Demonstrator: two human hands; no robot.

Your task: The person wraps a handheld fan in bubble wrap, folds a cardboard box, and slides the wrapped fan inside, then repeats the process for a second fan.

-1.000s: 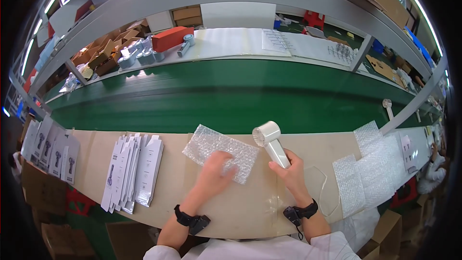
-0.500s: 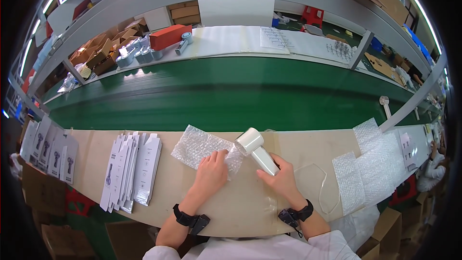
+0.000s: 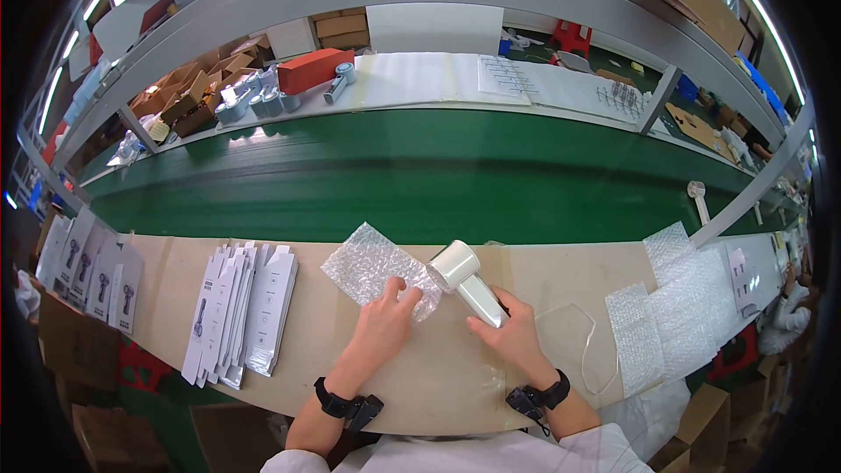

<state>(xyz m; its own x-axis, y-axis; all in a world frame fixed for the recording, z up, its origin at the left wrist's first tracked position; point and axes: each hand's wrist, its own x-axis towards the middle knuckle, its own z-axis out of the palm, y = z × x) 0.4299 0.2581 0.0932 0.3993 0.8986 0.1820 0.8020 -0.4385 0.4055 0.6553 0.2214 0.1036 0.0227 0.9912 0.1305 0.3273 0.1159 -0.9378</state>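
Note:
A white handheld device (image 3: 473, 285) with a drum-shaped head and a straight handle is in my right hand (image 3: 515, 331). My fingers and thumb close round the lower handle, and the head tilts up to the left. Beside that head lies a clear bubble wrap bag (image 3: 363, 264), slanting across the table. My left hand (image 3: 385, 320) grips the bag near its right end with bent fingers; part of the grip is hidden under the hand. The device's head touches or overlaps the bag's right edge; which, I cannot tell.
Flat white printed boxes (image 3: 241, 311) are stacked at the left, with more boxes (image 3: 96, 276) beyond. Bubble wrap bags (image 3: 674, 320) pile up at the right, near a clear loop of strip (image 3: 591, 359). A green conveyor belt (image 3: 420, 175) crosses behind the table, carrying another white device (image 3: 698, 197).
The bag has turned a little, its far corner rising. My left fingers have shifted and lifted at its right end. The device has dropped slightly toward me in my right hand.

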